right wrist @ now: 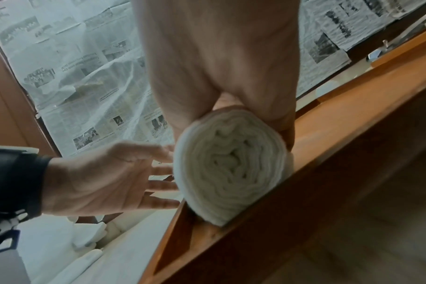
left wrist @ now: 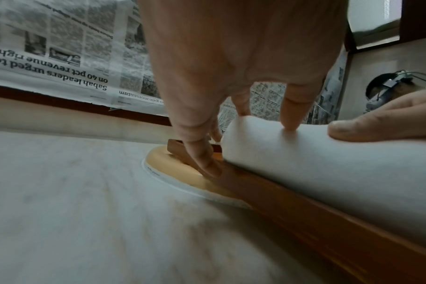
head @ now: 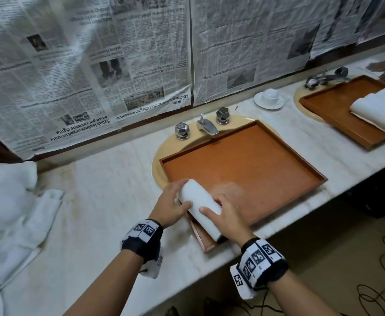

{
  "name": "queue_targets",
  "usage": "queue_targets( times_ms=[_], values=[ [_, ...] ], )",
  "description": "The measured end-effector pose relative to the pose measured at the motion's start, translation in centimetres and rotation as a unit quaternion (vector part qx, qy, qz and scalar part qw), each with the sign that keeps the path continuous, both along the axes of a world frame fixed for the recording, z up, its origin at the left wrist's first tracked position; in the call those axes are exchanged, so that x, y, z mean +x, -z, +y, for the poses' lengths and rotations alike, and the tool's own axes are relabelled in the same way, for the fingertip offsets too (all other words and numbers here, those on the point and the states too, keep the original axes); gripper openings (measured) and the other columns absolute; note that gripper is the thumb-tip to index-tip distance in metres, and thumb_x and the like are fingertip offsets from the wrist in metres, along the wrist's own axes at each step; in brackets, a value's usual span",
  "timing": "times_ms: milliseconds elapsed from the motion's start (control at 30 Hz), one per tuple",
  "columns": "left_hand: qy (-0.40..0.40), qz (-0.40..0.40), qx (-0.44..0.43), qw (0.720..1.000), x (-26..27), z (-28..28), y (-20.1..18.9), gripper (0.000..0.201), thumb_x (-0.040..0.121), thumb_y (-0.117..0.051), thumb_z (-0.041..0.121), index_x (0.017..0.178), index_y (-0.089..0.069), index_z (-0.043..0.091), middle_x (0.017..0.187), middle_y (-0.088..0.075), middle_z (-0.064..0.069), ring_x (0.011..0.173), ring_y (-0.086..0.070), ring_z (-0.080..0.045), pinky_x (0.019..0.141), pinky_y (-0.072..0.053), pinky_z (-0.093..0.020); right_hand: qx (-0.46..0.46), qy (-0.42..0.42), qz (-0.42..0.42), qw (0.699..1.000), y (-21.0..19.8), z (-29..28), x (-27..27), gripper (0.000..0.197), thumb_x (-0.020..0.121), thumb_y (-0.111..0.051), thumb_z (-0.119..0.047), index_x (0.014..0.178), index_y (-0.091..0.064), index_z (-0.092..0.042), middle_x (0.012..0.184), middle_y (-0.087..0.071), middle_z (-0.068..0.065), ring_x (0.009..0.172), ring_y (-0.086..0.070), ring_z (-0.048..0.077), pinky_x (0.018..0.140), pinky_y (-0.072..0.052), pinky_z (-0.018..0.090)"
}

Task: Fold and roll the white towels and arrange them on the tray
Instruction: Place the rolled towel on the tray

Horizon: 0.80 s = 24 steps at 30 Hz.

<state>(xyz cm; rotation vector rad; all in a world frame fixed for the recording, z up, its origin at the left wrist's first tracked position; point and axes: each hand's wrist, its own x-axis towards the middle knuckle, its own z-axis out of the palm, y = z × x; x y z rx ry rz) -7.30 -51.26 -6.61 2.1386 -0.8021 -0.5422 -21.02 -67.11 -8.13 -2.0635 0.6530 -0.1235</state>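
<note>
Both forearms, banded with black wrist straps carrying printed square markers, reach in from the near edge of the pale marble counter point(head: 100, 201). Between them lies a tightly rolled white terry towel point(head: 201, 207), set along the near left wall of the rectangular orange-brown wooden tray point(head: 255, 169) that sits over the cream sink basin point(head: 158, 160). The left hand point(head: 172, 205) has its fingers fairly straight against the far left end of the roll, one fingertip point(left wrist: 289, 123) pressing down on top and another reaching down to the tray's wall. The right hand point(head: 227, 216) cups over the near end, thumb and fingers curled round it; the right wrist view shows the spiral end point(right wrist: 231, 165) resting in the tray's corner.

Judging by this, the step in hand is seating the first finished roll. Next, both hands should let go gently so that the roll does not unwind, then reach left for the heap of loose white towels point(head: 9, 213) on the counter. A chrome tap point(head: 206, 126) stands beyond the tray.
</note>
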Motion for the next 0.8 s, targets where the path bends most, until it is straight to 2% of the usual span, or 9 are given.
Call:
queue_targets(
  times_ms=[67,133,233,333,400,600,800],
  values=[
    [-0.033,0.009,0.004,0.999,-0.5,0.1,0.7,0.072,0.082,-0.061,0.043,0.149,-0.038,0.029,0.145,-0.042,0.003,0.128,-0.040,-0.004,0.112,-0.034,-0.029,0.006,0.007,0.001,1.000,0.4,0.1,0.0,0.047,0.085,-0.068,-0.056,0.117,-0.056,-0.024,0.111,-0.061,-0.008,0.102,-0.058,0.012,0.083,-0.054,0.036],
    [-0.062,0.036,0.005,0.997,-0.9,0.2,1.3,0.068,0.086,-0.062,0.041,0.149,-0.035,0.038,0.142,-0.044,0.002,0.124,-0.046,-0.008,0.109,-0.042,-0.035,0.004,0.010,-0.001,1.000,0.8,0.1,-0.1,0.044,0.085,-0.067,-0.056,0.115,-0.056,-0.026,0.111,-0.061,-0.008,0.102,-0.057,0.012,0.084,-0.053,0.037],
    [-0.102,0.107,-0.011,0.989,-1.6,0.2,1.5,0.062,0.088,-0.061,0.039,0.141,-0.033,0.054,0.132,-0.047,0.002,0.112,-0.058,-0.015,0.094,-0.055,-0.042,0.010,0.011,-0.002,1.000,0.9,0.1,-0.2,0.043,0.085,-0.067,-0.056,0.114,-0.054,-0.028,0.111,-0.060,-0.009,0.102,-0.057,0.012,0.085,-0.053,0.038],
    [-0.143,0.222,-0.054,0.963,-2.2,-0.3,1.1,0.053,0.092,-0.058,0.032,0.135,-0.038,0.056,0.129,-0.051,0.003,0.109,-0.063,-0.020,0.081,-0.062,-0.041,0.022,-0.005,0.019,1.000,0.7,0.0,-0.3,0.043,0.085,-0.066,-0.057,0.115,-0.052,-0.028,0.113,-0.059,-0.010,0.102,-0.057,0.010,0.085,-0.054,0.037],
    [-0.174,0.273,-0.074,0.943,-2.5,-0.5,0.9,0.046,0.092,-0.058,0.035,0.127,-0.041,0.059,0.130,-0.052,0.005,0.105,-0.067,-0.022,0.078,-0.062,-0.042,0.030,-0.014,0.030,0.999,0.6,0.2,-0.5,0.043,0.085,-0.066,-0.058,0.112,-0.051,-0.028,0.111,-0.059,-0.011,0.100,-0.058,0.009,0.083,-0.055,0.038],
    [-0.184,0.288,-0.084,0.936,-2.8,-0.5,0.8,0.044,0.086,-0.063,0.045,0.127,-0.048,0.054,0.131,-0.053,0.006,0.108,-0.066,-0.023,0.073,-0.063,-0.039,0.045,-0.015,0.041,0.998,0.5,0.3,-1.3,0.041,0.083,-0.067,-0.058,0.108,-0.051,-0.029,0.108,-0.060,-0.013,0.095,-0.060,0.007,0.081,-0.057,0.039],
    [-0.187,0.272,-0.078,0.941,-3.1,-0.3,0.6,0.057,0.086,-0.064,0.047,0.139,-0.042,0.046,0.137,-0.049,0.003,0.110,-0.065,-0.023,0.077,-0.063,-0.038,0.043,-0.018,0.039,0.998,0.3,0.5,-1.6,0.044,0.083,-0.064,-0.061,0.113,-0.051,-0.033,0.113,-0.059,-0.014,0.100,-0.059,0.007,0.084,-0.056,0.040]
  ],
)
